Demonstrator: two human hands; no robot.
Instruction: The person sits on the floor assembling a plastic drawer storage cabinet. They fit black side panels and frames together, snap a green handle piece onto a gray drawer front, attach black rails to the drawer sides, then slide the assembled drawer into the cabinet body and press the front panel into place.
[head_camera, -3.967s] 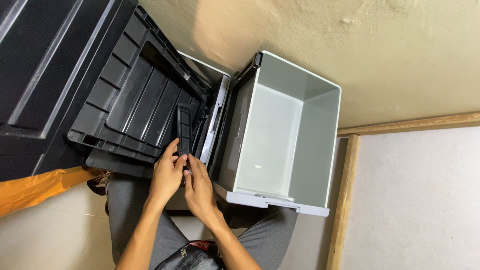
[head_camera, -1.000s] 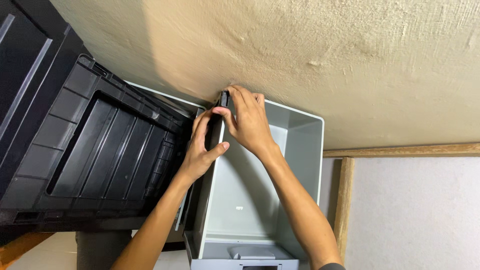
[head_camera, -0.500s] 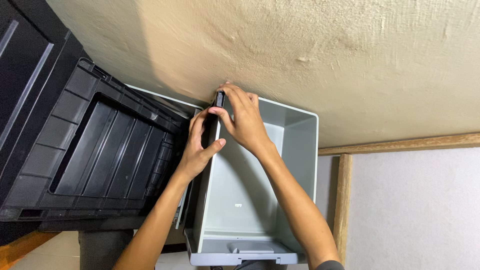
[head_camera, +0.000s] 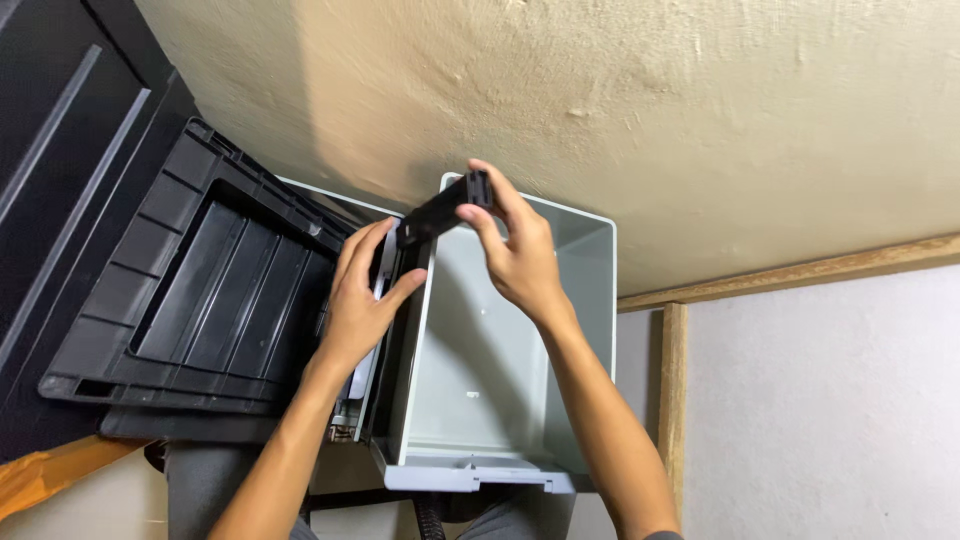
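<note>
An orange package (head_camera: 45, 478) lies at the lower left. The left hand (head_camera: 358, 300) presses flat, fingers spread, on the grey bin's (head_camera: 500, 400) left wall. Beyond it, the right hand (head_camera: 520, 255) pinches a black strip (head_camera: 440, 212) at the bin's far corner. Black lids (head_camera: 200, 300) lie just left, against the beige wall (head_camera: 650, 110).

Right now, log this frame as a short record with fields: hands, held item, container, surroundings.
left hand: left hand rests on the left wall of the grey bin, fingers up by the near end of the black bar
right hand: right hand pinches the far end of the black bar
held item: black bar, narrow, tilted over the bin's far left corner
container: grey bin, open, nothing visible inside
surroundings: black ribbed lid lies left of the bin; beige wall behind
</note>
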